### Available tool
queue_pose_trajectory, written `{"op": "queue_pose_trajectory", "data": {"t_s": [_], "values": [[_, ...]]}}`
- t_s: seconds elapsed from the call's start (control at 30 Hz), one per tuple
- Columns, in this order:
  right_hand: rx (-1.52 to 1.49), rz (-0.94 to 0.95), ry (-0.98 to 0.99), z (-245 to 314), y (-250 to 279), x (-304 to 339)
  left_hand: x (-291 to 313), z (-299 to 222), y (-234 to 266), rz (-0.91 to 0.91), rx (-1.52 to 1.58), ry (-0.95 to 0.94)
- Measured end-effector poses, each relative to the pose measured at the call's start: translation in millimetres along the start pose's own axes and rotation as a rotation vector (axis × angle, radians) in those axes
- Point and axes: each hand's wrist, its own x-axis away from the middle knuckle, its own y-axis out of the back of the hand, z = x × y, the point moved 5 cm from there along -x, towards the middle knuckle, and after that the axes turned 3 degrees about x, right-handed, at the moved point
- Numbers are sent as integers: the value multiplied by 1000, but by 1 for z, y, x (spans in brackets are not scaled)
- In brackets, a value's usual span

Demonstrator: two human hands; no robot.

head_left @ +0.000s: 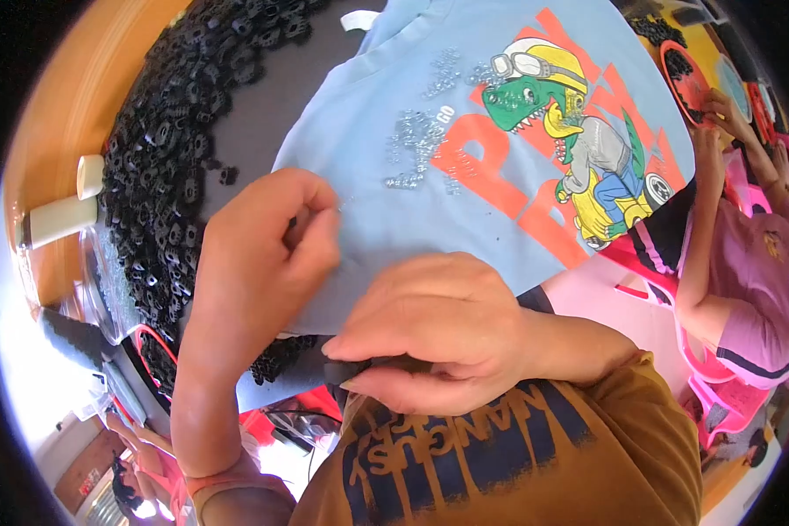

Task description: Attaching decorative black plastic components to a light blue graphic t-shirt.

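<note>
Black plastic piece [396,363]: located at my right hand [451,329], low in front of my brown top [627,438], seemingly pinched between thumb and fingers, which are drawn narrow. Its visible part runs crosswise; my fingers hide the full outline. Left hand [267,232]: apart from the right, lying ahead and to the left of the piece; fingers curled in, and I cannot tell whether they hold anything. Clear bits [416,136] lie scattered on the blue shirt [351,114], ahead of both hands, nearer my left. Black parts [162,175] are heaped left of that hand. Far right, a co-worker [741,254] works at a red bowl [698,88].
</note>
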Motion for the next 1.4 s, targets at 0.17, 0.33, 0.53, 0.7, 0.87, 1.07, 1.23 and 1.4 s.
{"op": "queue_pose_trajectory", "data": {"t_s": [0.17,0.33,0.53,0.7,0.87,1.07,1.23,1.4], "values": [[50,9,-95,-1,7,-5,16,-2,6,-106,-213,-136],[76,15,-166,-6,7,-3,38,-12,26,-26,251,91],[120,40,-163,-5,3,-4,52,-17,34,46,358,207],[208,-55,-85,-4,1,-8,49,-11,30,238,278,404],[148,5,-165,-5,1,-6,53,-14,28,204,321,222],[37,110,-161,-12,2,-10,49,-4,21,248,371,246],[-1,136,-162,-8,3,-10,46,-10,19,178,294,153],[-14,9,-249,-11,4,-8,55,-13,10,-43,302,190]]}}
